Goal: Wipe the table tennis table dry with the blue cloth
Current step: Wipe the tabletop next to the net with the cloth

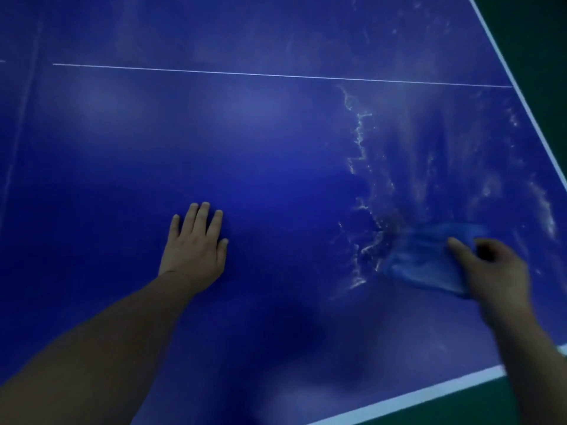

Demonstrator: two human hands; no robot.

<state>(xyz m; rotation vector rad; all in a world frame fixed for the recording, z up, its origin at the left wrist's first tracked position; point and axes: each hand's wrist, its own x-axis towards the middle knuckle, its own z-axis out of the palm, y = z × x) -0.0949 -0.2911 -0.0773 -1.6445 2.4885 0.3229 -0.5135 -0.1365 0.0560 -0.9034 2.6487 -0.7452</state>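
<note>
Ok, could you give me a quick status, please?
Left hand flat on table. Right hand grips cloth. Water streaks around cloth.

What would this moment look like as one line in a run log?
stage: wiping | right hand: grips blue cloth beside wet streaks | left hand: flat on table

Dark green floor (540,26), upper right and lower right

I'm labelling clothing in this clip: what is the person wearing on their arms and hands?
Nothing visible. Both forearms are bare, no sleeves in view. The left hand has no glove, ring or watch. The right hand is ungloved too, but too blurred to rule out a ring.
</note>
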